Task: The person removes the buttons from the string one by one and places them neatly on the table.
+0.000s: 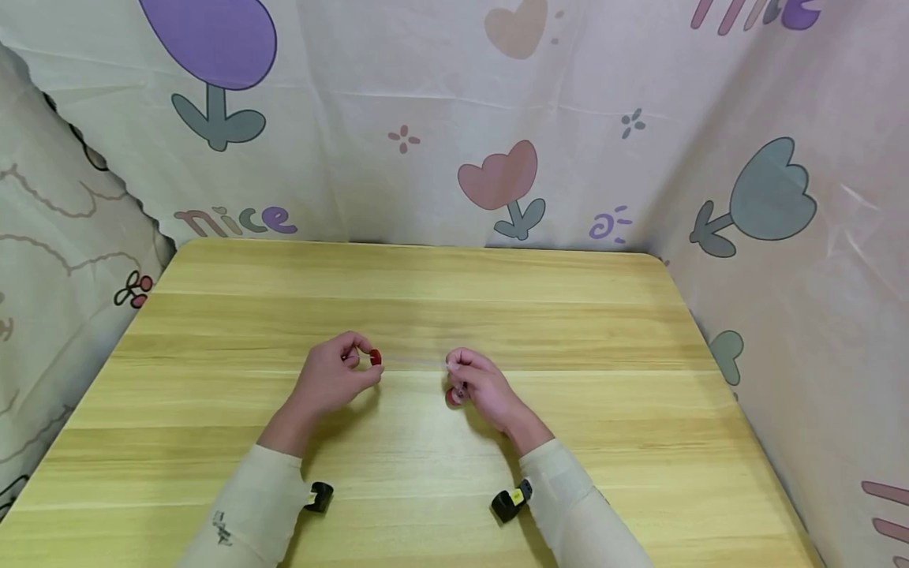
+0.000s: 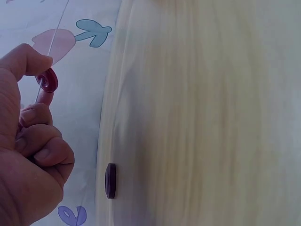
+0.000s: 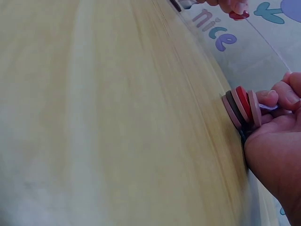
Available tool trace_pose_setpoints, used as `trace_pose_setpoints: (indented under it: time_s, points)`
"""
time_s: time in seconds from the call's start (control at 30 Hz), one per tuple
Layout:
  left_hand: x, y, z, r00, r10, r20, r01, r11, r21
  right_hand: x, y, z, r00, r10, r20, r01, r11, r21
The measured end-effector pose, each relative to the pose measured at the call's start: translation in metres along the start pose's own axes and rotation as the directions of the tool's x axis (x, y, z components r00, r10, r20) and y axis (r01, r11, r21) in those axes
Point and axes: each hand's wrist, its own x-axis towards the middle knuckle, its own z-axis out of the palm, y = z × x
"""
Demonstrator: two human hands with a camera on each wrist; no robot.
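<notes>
Between thumb and forefinger my left hand (image 1: 330, 375) pinches a small red disc (image 1: 375, 357). In the left wrist view a thin white string (image 2: 57, 26) runs to the red disc and on toward the curled fingers. My right hand (image 1: 486, 388) pinches the string, which stretches between both hands. Below the right fingers hangs a stack of several discs (image 3: 241, 107), pink, dark and red, seen edge-on in the right wrist view. A dark disc (image 2: 110, 181) appears below the left hand in the left wrist view; what supports it cannot be told.
Both hands are above a light wood-grain table (image 1: 398, 300). Printed cloth (image 1: 341, 142) hangs behind it and at both sides. A small black device (image 1: 321, 497) sits at the left sleeve, and another black device (image 1: 511, 502) at the right.
</notes>
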Motion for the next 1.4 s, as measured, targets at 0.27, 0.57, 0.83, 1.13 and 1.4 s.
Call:
trace_pose_setpoints:
  time_s: [0.27,0.57,0.83,1.13,1.4]
  points:
    - [-0.004,-0.005,-0.004,1.0,-0.003,-0.006,0.003,1.0,0.005,0.0,0.002,0.0,1.0,0.01,0.008,-0.01,1.0,0.002]
    - [-0.003,-0.007,-0.011,1.0,-0.012,-0.022,0.012,1.0,0.016,-0.001,-0.001,-0.002,1.0,0.004,-0.013,-0.004,1.0,0.009]
    - [-0.008,-0.011,-0.018,0.999,-0.043,-0.03,0.043,0.999,0.005,-0.001,0.0,-0.001,1.0,0.013,-0.009,-0.013,1.0,0.012]
    - [-0.014,-0.021,-0.027,0.996,-0.065,-0.063,0.066,0.998,0.022,-0.001,0.001,0.0,1.0,0.019,-0.006,-0.019,1.0,0.013]
    - [-0.019,-0.029,-0.04,0.989,-0.123,-0.079,0.126,0.991,0.037,0.0,0.001,0.001,1.0,0.015,-0.014,-0.015,1.0,0.018]
